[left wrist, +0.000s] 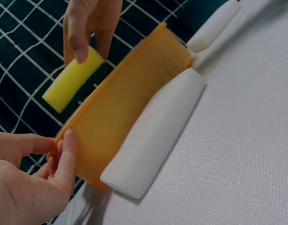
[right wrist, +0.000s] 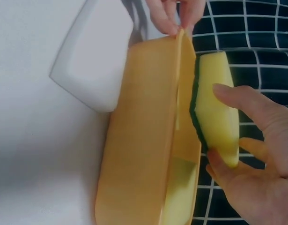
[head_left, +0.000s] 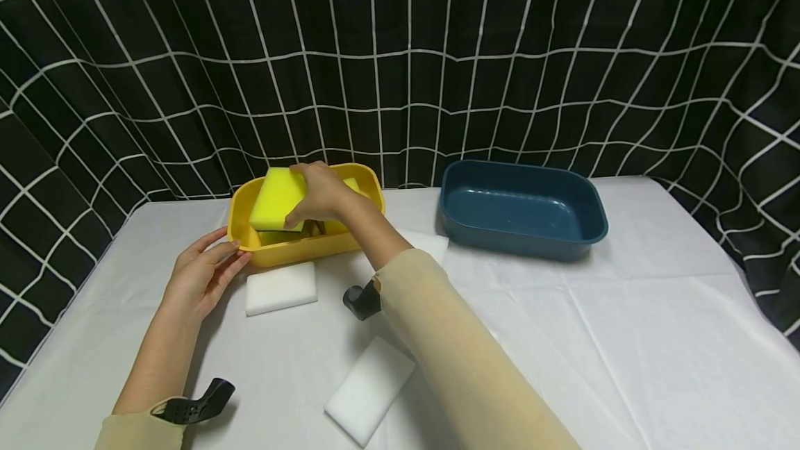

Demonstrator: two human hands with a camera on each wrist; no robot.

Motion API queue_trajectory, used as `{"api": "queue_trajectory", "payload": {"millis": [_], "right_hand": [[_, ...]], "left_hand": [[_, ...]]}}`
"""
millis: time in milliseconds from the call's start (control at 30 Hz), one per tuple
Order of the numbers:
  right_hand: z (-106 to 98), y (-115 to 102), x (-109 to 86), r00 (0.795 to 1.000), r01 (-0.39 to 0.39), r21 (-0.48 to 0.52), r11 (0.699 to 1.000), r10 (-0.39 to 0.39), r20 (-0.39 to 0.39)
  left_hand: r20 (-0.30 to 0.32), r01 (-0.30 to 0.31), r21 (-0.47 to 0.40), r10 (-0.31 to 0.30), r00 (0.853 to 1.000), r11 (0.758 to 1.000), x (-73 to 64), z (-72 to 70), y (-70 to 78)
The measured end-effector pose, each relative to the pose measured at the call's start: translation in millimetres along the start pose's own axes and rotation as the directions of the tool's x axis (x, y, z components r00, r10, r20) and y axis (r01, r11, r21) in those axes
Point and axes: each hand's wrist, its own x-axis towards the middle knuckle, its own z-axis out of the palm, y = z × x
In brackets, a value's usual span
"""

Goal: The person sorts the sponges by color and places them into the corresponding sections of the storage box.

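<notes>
My right hand (head_left: 321, 193) grips a yellow sponge (head_left: 278, 198) with a dark green scouring side, above the left part of a yellow bin (head_left: 300, 253). In the right wrist view the thumb lies on the sponge's (right wrist: 214, 101) yellow face, with the green side toward the bin. At the bin's left end, my left hand (head_left: 203, 273) pinches the rim between thumb and fingers, as the left wrist view also shows. Another yellow sponge (right wrist: 179, 192) lies inside the bin, partly hidden by its wall and my right hand.
A white sponge block (head_left: 281, 289) lies just in front of the yellow bin. Another white block (head_left: 370, 391) is nearer me, and a third (head_left: 428, 243) is partly behind my right arm. A dark blue bin (head_left: 525, 236) stands to the right. Black grid cloth (head_left: 412, 75) hangs behind.
</notes>
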Motion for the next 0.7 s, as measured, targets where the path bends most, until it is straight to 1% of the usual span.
{"api": "queue_trajectory", "payload": {"millis": [267, 433, 700], "right_hand": [[4.2, 8.2, 3.2, 1.0, -0.009, -0.008, 1.0, 0.009, -0.008], [3.7, 14.1, 0.7, 1.0, 0.02, 0.012, 1.0, -0.02, -0.005], [2.5, 18.2, -6.5, 0.997, 0.076, 0.032, 0.997, -0.077, 0.001]], "left_hand": [[-0.005, -0.002, 0.004, 0.002, 1.0, 1.0, 0.4, -0.2, -0.5], [-0.015, -0.003, 0.011, 0.003, 1.0, 1.0, 0.2, 0.6, -0.5], [-0.014, 0.002, 0.007, -0.002, 1.0, 1.0, 0.2, 0.5, -0.3]]}}
